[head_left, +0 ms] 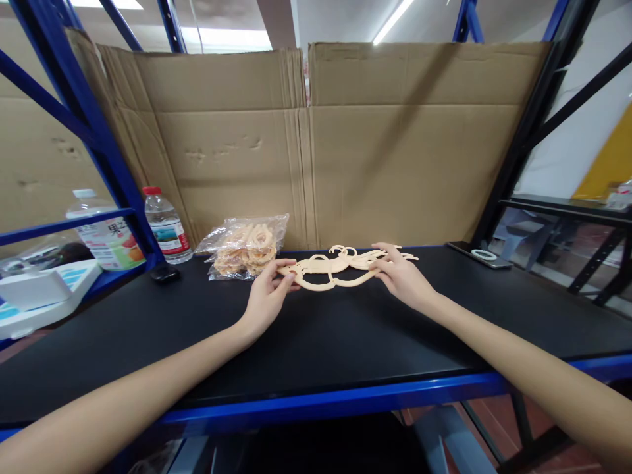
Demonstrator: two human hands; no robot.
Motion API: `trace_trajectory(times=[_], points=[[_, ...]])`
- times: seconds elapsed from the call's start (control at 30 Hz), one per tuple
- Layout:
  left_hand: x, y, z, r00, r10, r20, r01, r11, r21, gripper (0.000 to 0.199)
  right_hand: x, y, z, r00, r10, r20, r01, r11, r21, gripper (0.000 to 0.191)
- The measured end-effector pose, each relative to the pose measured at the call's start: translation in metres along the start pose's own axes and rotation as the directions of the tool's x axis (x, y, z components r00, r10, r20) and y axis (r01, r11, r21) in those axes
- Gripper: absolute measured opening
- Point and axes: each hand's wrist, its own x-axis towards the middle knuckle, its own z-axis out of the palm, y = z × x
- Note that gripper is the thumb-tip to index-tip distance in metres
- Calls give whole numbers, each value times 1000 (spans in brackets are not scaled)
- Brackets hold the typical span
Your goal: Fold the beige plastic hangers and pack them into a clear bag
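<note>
The left hand (pixel 270 289) pinched one end of a pale, curly openwork piece (pixel 330 265), and the right hand (pixel 402 276) gripped near the other, fingers masking its outline there. Whether it touched the black table (pixel 320 345) or hung just above could not be told. Wrinkled plastic blurred the bagged pieces (pixel 244 253); a blue bar (pixel 44 230) crossed the larger bottle (pixel 111 242).

Cut-out piece (pixel 336 265) pale beige; tabletop (pixel 340 342) black; bottle cap (pixel 152 190) red.

2 bk cardbd panels (pixel 424 151) | blk tbl (pixel 345 349) | blu frame (pixel 111 161) | ceil lt (pixel 394 22)
</note>
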Motion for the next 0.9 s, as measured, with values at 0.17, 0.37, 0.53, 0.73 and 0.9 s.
trace_trajectory(times=[0.17, 0.37, 0.53, 0.73, 0.9], points=[[0, 1, 0, 1000, 30, -7, -30, 999, 20, 36, 4, 10, 3, 995, 102, 18, -102, 931, 351, 27], [-1, 4, 2, 1000, 30, -7, -30, 999, -34, 46, 7, 13, 0, 991, 85, 102, -126, 843, 522, 20], [-3, 5, 3, 1000, -6, 30, 8, 998, -64, 52, 7, 6, 0, 982, 49, 182, -167, 674, 720, 24], [-7, 11, 11, 991, -73, 110, 78, 996, -43, 55, 9, -18, 3, 970, 20, 241, -226, 432, 873, 38], [-12, 12, 21, 976, -54, 211, 63, 997, -41, 51, 8, -44, 14, 961, 61, 270, -277, 247, 929, 45]])
